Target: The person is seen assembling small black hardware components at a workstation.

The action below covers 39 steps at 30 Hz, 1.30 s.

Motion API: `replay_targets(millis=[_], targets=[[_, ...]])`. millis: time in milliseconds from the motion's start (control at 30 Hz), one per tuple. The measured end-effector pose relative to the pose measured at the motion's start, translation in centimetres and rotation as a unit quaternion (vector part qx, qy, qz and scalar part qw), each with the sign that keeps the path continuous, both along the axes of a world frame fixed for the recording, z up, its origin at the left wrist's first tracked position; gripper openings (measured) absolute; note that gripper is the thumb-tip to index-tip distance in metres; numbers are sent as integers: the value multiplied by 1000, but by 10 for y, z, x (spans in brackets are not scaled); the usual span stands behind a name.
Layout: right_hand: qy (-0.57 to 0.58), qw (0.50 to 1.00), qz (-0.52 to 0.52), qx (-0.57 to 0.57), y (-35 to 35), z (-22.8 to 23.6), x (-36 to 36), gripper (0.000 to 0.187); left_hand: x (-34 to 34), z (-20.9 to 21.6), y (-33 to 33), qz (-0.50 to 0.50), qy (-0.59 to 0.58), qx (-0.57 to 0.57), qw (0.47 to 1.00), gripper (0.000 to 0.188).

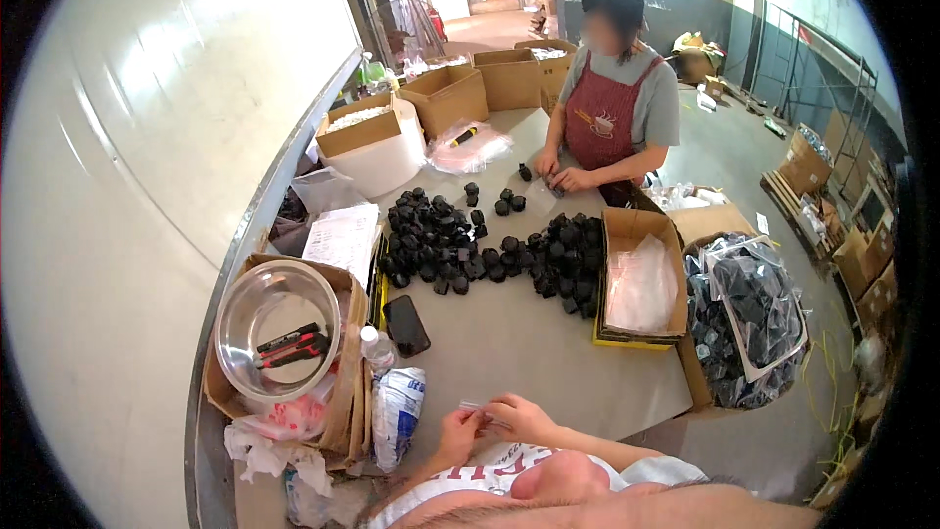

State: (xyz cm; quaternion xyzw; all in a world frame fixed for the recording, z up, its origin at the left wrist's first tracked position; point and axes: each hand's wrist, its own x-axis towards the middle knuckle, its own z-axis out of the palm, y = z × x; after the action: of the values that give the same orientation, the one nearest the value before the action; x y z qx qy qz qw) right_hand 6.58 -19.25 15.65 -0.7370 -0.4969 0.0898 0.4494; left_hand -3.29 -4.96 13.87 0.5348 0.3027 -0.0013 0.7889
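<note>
Close to my body at the table's near edge, my left hand (456,435) and my right hand (519,417) are closed, fingertips nearly together. Between them is a small clear plastic bag (471,405), mostly hidden by the fingers. Ahead, small black knob-like parts lie in a left heap (431,235) and a right heap (570,260) that run together. Right of them, an open cardboard box (673,321) holds a stack of flat clear bags (641,284). Farther right, a large carton (697,372) is full of bagged black parts (749,318).
A co-worker in a red apron (609,113) handles a small part across the table. On the left are a metal bowl (227,318) with red-and-black tools, a bottle (379,351), a phone (405,325) and a white-blue packet (398,416). Open cartons (446,98) line the back.
</note>
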Motion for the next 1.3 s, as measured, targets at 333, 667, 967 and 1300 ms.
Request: replay_targets(millis=[333,667,967,1300], targets=[[129,991,29,9,3,-1,-6,32,-2,-8,1,22,-81,282,956,22],[119,992,-39,-22,0,-18,-5,21,-3,30,-7,-81,-11,402,912,25],[133,989,-66,-20,9,-23,3,24,12,20,-3,-106,-15,407,907,27],[180,982,-57,-16,13,-17,7,27,20,6,8,-98,10,399,912,27]])
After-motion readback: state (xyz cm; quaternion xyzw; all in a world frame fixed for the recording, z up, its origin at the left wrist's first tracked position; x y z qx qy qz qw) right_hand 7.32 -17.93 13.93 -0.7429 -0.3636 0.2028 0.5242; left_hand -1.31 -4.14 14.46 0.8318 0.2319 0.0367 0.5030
